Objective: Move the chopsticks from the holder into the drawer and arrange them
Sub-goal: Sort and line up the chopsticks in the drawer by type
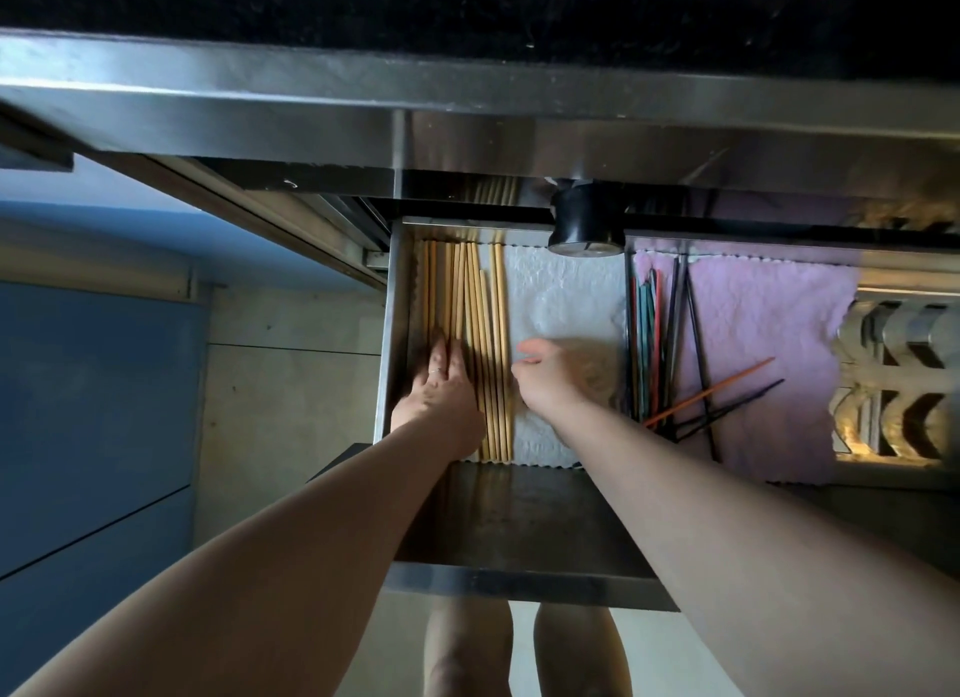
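We press our left grip (441, 382) flat on the chopsticks (488, 332) in the drawer (519, 582), while our right grip (550, 371) hovers beside them, loosely curled, empty.

Home kitchen: steel drawer (387, 332) w/ chopsticks (483, 343) under dark stone countertop (467, 5)

Tan wooden chopsticks (485, 343), white textured liner (561, 291), pink towel (763, 332), orange chopstick (711, 390), steel-grey drawer (519, 584)
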`<state>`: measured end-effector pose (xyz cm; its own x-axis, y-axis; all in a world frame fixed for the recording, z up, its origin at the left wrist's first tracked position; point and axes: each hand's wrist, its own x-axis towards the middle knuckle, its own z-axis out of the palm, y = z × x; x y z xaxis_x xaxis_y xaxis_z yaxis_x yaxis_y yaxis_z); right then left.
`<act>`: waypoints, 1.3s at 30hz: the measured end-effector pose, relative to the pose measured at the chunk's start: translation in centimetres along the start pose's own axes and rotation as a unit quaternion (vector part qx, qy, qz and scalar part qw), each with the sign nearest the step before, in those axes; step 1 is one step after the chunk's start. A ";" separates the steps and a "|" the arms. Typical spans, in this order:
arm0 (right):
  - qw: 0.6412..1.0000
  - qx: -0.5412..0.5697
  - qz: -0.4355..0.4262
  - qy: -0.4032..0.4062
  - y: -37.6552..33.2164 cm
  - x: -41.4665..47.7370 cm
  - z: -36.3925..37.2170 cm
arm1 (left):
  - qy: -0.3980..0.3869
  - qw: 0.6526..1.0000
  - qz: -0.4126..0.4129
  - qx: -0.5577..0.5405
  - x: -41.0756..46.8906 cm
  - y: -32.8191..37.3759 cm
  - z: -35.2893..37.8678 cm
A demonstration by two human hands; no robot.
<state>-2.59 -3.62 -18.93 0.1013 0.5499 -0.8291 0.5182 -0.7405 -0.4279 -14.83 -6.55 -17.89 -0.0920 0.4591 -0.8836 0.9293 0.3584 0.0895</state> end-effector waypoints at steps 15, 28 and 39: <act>1.000 -0.002 0.020 -0.014 0.5 -0.6 0.1 | 0.002 1.000 -0.009 0.007 -0.1 -0.4 0.3; 1.000 0.004 0.013 -0.025 0.8 -0.6 -0.4 | 0.044 0.998 0.029 -0.031 -0.9 0.5 0.0; 1.000 -0.004 -0.002 -0.013 1.4 -0.1 -0.4 | -0.043 0.997 0.056 0.004 -0.6 0.3 -0.2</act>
<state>-1.50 -4.54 -19.32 0.0765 0.5423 -0.8367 0.5248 -0.7355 -0.4286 -14.60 -6.57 -17.23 0.0443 0.4237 -0.9047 0.9345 0.3026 0.1875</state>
